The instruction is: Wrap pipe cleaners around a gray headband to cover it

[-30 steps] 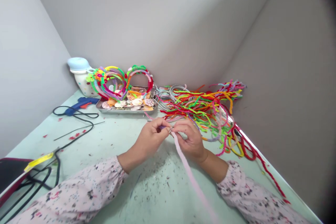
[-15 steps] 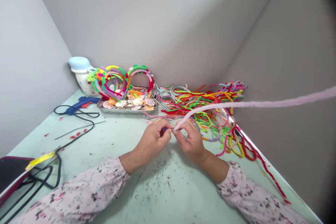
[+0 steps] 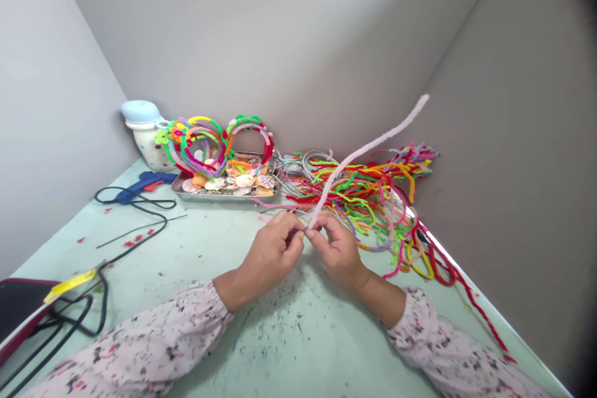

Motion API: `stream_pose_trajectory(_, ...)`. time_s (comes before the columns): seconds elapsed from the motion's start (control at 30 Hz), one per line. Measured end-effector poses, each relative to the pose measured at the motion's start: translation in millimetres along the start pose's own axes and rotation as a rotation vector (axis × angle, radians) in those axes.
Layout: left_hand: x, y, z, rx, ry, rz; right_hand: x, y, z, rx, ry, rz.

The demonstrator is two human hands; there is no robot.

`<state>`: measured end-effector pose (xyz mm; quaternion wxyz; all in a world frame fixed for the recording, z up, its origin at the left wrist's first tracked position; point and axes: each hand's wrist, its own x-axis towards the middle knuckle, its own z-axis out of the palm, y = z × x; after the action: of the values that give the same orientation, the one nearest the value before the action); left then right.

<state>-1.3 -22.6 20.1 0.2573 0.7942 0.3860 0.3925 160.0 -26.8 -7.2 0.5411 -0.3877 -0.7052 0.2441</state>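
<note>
In the middle of the table, my left hand [image 3: 275,249] and my right hand [image 3: 338,252] meet at their fingertips. Between the thumb and fingers of my right hand is the lower end of a pale pink pipe cleaner [image 3: 342,165], which curves up and to the right with its far end free in the air. My left hand is closed on a purple fuzzy piece [image 3: 293,231], mostly hidden by the fingers. Just beyond my right hand lies a heap of multicoloured pipe cleaners [image 3: 359,183].
A metal tray [image 3: 224,197] holds shells [image 3: 245,180], with colourful fuzzy headbands [image 3: 249,127] standing over it. Left of it are a blue glue gun [image 3: 144,185], its black cord [image 3: 161,230] and a white jar [image 3: 152,143]. A red twisted strand [image 3: 485,317] lies along the right edge.
The pink pipe cleaner's free end has swung from far right, beyond the view, up and leftward, so it now bends upward. Both hands have stayed nearly in place.
</note>
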Motion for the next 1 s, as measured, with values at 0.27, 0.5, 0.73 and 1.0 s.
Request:
stream_pose_trajectory(0.27, -0.3, -4.4, 1.5, -0.016, 0.001, -0.029, 2.6, 0.0, -2.9, 0.005, -0.059, 0.061)
stream_pose_trajectory(0.5, -2.1, -2.3, 3.6, -0.001, -0.004, -0.098, 2.0, 2.0, -3.5, 0.016, -0.073, 0.092)
stream_pose_trajectory(0.73, -3.5, -2.0, 4.7, 0.059, -0.006, -0.072, 1.1, 0.9, -2.6, 0.001, -0.066, 0.099)
stream_pose_trajectory(1.0, -4.2, -2.4, 4.8, 0.092, -0.024, -0.019, 0.9, 3.7, 0.4, 0.081, -0.092, 0.181)
